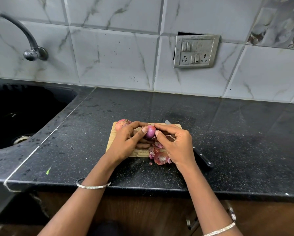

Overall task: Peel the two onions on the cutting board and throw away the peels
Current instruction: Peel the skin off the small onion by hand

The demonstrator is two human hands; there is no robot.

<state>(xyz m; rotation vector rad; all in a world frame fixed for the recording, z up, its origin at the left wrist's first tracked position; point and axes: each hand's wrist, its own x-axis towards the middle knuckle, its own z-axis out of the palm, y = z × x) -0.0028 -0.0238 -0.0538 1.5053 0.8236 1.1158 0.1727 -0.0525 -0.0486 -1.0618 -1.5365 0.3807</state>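
Note:
A glossy purple onion (150,132) is held above the wooden cutting board (112,140). My left hand (125,142) grips it from the left with the thumb on its top. My right hand (175,143) pinches at its right side with thumb and forefinger. A second onion (121,124), with its dry pinkish skin on, lies at the board's far left corner, partly behind my left hand. Loose reddish peels (160,156) are heaped at the board's near right corner and spill onto the counter.
A black-handled knife (202,158) lies on the black counter (236,142) right of the board, partly hidden by my right hand. A dark sink (23,113) with a wall tap (30,46) is at the left. A switch plate (196,51) sits on the tiled wall.

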